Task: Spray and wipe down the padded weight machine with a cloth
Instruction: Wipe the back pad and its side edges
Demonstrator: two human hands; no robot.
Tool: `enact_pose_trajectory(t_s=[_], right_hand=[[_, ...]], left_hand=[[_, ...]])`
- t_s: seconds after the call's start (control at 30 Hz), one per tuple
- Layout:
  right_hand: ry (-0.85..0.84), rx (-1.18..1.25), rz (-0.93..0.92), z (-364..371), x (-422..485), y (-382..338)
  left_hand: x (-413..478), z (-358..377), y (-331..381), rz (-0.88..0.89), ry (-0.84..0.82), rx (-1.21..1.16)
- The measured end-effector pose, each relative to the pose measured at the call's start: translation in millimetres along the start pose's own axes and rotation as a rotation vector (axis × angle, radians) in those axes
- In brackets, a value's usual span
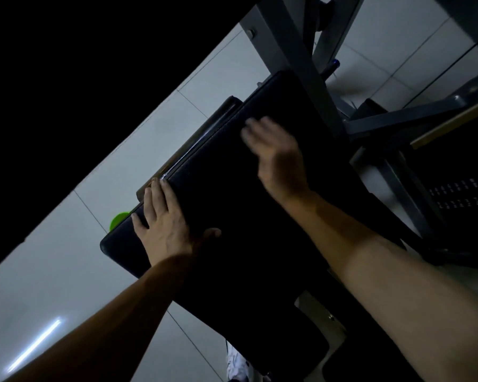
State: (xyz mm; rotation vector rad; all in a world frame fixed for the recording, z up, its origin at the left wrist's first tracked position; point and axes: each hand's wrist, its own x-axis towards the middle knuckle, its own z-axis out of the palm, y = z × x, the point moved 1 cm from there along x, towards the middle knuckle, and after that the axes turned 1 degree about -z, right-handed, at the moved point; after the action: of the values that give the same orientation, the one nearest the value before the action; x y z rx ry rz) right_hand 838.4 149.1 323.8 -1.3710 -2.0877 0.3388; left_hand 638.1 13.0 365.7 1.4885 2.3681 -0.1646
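Observation:
The black padded bench (232, 205) of the weight machine runs diagonally through the tilted head view. My left hand (163, 219) lies flat on the pad's near left edge, fingers straight and reaching over the seam. My right hand (276, 153) is farther up the pad, fingers extended and blurred, palm toward the pad; whether it touches is unclear. Neither hand holds anything. A white crumpled cloth (238, 365) shows at the bottom edge, below the pad. A bright green rounded object (118, 219) peeks out from behind the pad's left edge; what it is cannot be made out.
Grey steel frame beams (301, 59) of the machine cross above the pad. A perforated black panel (461, 191) sits at the right. Pale floor tiles (66, 257) lie to the left. A large dark mass (66, 64) fills the upper left.

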Motion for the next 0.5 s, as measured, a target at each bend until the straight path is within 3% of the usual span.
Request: enact_pose_trajectory(t_s=[0.07,0.13,0.3,0.4,0.5], right_hand=[[0.031,0.020,0.304,-6.9,0.3,12.1],[0.026,0.035,0.338,-0.8,-8.8,-6.8],[-0.196,0.101,-0.103,25.7,-82.8,-94.0],[-0.342,0.055,-0.351,15.9,-106.3,-100.0],[-0.298,-0.031,-0.339,4.0,-81.8,-51.9]], left_hand=[[-0.5,0.8,-1.4,0.014,0.002,-0.009],[-1.8,1.0,-1.4,0.019,-0.002,0.000],[-4.7,-1.0,-1.7,0.034,-0.040,0.047],[-16.0,2.7,-5.2,0.062,-0.100,0.062],[-31.2,9.0,-0.2,0.104,-0.203,0.082]])
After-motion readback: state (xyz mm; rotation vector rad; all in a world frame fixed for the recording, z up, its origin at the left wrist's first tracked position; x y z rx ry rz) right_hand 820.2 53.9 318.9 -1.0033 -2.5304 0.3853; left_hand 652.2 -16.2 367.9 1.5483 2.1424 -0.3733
